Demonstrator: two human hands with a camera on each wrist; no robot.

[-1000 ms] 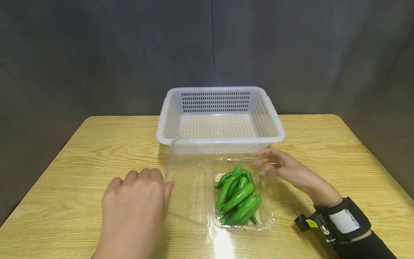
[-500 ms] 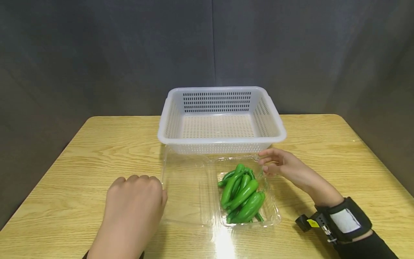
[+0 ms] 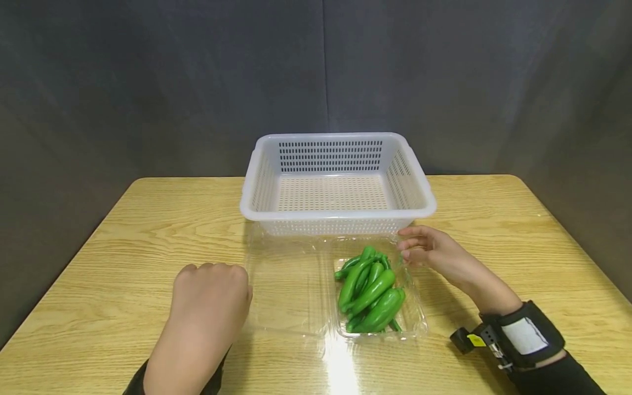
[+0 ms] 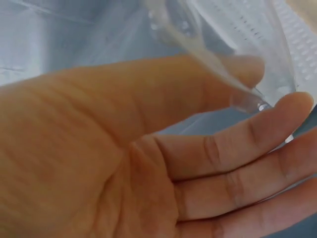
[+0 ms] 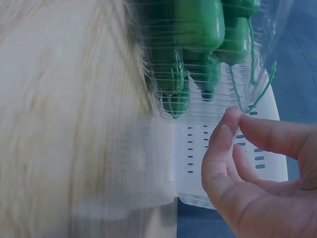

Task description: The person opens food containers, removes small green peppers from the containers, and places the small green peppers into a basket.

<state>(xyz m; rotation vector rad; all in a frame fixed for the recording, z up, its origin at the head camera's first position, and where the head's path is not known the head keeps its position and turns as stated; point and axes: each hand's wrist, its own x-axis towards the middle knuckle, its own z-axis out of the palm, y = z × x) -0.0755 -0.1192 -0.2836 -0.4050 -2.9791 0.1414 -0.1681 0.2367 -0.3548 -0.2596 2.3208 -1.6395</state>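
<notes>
Several green peppers (image 3: 370, 293) lie heaped in the right half of a clear plastic clamshell box (image 3: 422, 325). Its transparent lid (image 3: 286, 291) is folded out to the left. My left hand (image 3: 209, 299) is at the lid's left edge, its fingers hidden from the head view. The left wrist view shows the thumb and fingertips pinching the clear plastic edge (image 4: 210, 64). At the box's far right corner, my right hand (image 3: 434, 255) pinches the rim. The right wrist view shows thumb and forefinger meeting on the box wall (image 5: 198, 114), beside a thin green stem.
Directly behind the box stands a white perforated basket (image 3: 340, 215) with nothing in it. Everything rests on a wood-grain table (image 3: 148, 230). A dark grey curtain (image 3: 197, 88) surrounds the table's back and sides.
The lid has swung down to the left and now lies nearly flat, with my left hand still on its edge. The box has shifted slightly right; my right hand has barely moved.
</notes>
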